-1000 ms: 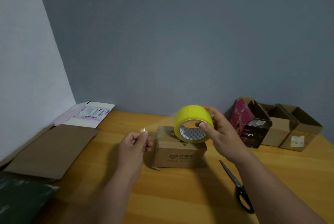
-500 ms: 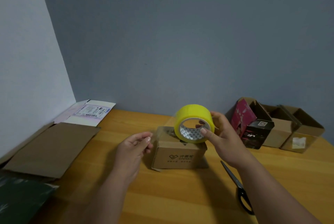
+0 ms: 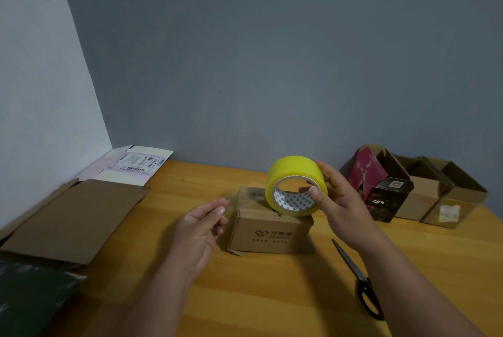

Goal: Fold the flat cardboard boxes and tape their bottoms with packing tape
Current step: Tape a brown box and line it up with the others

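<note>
At the near edge of the orange wooden table (image 3: 272,296), both forearms enter from below over bare wood, which gives the hands room to work on the near side. Black-handled scissors (image 3: 359,279) lie untouched near right, blades pointing toward the small brown folded cardboard box (image 3: 269,230) at table centre. Left hand (image 3: 200,228): one second ago it was raised, finger and thumb pinched on a small pale bit, probably the tape's free end; now it sits lower, just left of the box, fingers nearly straight and together. Whether a clear strip runs from them cannot be told. Right hand (image 3: 337,206) grips the yellow roll of packing tape (image 3: 295,185), thumb inside the core, fingers over the rim; the roll has dropped and appears to rest on the box top. Judgement: tape is being brought down onto the closed flaps; strip not yet cut. Left: flattened brown cardboard sheets (image 3: 73,217) and a white labelled flat carton (image 3: 130,165) against the wall, limiting leftward sweep. Far right: a black-and-red printed box (image 3: 381,189) and open brown boxes (image 3: 446,195), well apart from the work.
</note>
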